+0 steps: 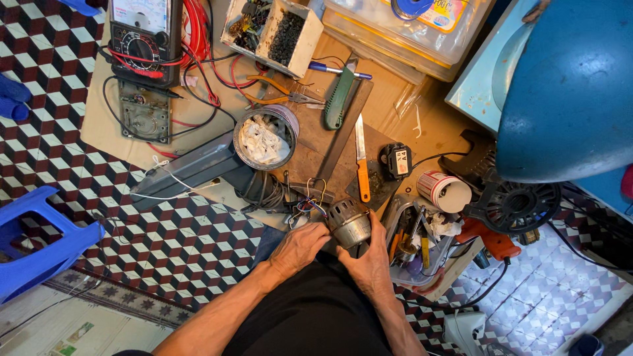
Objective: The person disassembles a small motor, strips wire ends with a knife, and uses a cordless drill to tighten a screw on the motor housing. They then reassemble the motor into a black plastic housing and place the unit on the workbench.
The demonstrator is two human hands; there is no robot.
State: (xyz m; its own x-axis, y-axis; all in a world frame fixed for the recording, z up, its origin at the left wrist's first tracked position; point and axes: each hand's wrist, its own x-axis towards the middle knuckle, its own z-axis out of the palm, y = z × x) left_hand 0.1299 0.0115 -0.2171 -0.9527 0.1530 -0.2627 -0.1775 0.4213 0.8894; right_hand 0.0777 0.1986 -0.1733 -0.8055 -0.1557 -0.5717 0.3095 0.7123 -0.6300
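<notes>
A small grey metal motor housing (349, 223) with slotted sides rests just above my lap. My right hand (369, 260) cups it from the right and below. My left hand (298, 247) holds its left side, fingers by a bundle of coloured wires (307, 203) that lead out of the motor. Both forearms reach up from the bottom of the head view.
A knife with an orange handle (361, 161), a green-handled tool (339, 99), a tin with white rags (265, 137), orange pliers (277, 92), a multimeter (142, 41), a parts tray (271, 29), a tool tray (419, 247), a black fan part (511, 198), a blue dome (570, 92), a blue stool (43, 240).
</notes>
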